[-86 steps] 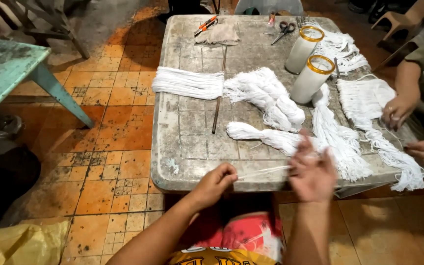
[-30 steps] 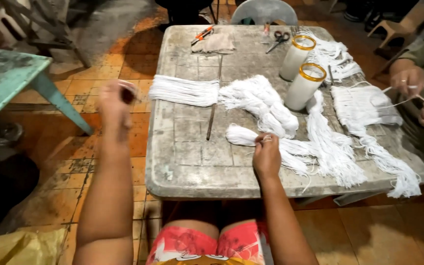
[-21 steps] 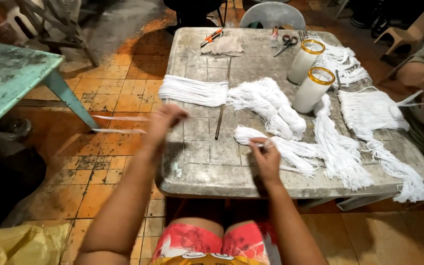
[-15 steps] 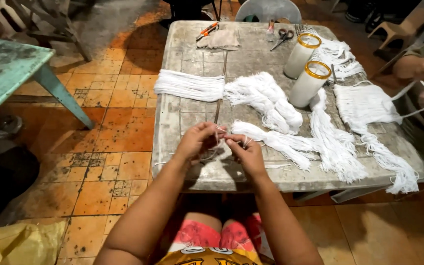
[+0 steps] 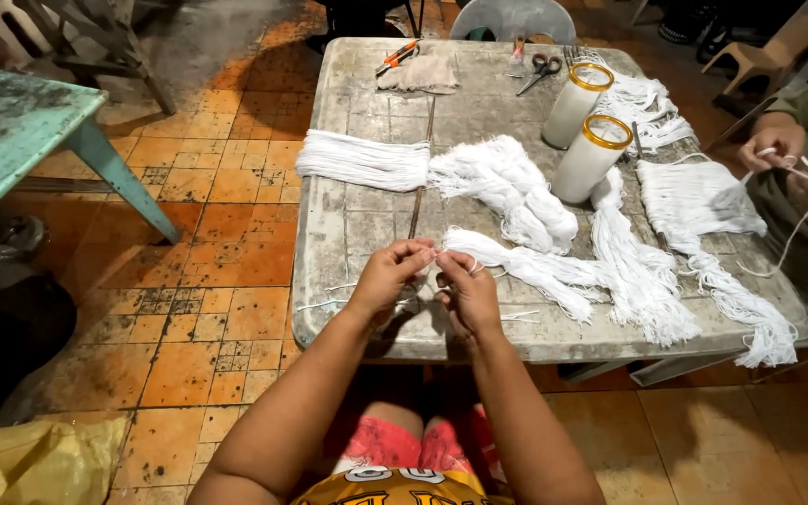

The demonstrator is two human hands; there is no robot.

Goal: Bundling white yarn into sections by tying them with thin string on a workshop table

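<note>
Head camera looks straight down on a worn grey table [image 5: 367, 234] standing on orange floor tiles [image 5: 226, 196], with a turquoise table [image 5: 21, 131] off to the left and a yellow bag [image 5: 39, 458] low in the corner. Across the grey top, white yarn everywhere: a flat straight bundle [image 5: 362, 161] lies at the left, a heaped skein [image 5: 507, 182] just beside it, and long fringed hanks [image 5: 642, 276] trail toward the right edge. Two tall white candle jars [image 5: 591, 157] with gold rims stand upright in the middle, one behind the other. A thin rod [image 5: 420, 178] runs down the table from the far end toward the near edge. At the far end, scissors [image 5: 540, 70] and a folded cloth [image 5: 415, 73] sit near each other.

Now to the near edge! Left hand [image 5: 387, 278] and right hand [image 5: 467, 292] are close together, fingertips pinched on a white strand [image 5: 437, 254] between them, right where a bundle of cut yarn [image 5: 535, 266] ends. Both grips are tight on that strand, held just above the tabletop. A few loose threads [image 5: 329, 297] lie on the table beside the left wrist.

Over at the right edge, another person's hands [image 5: 783, 154] hold a white string of their own.
</note>
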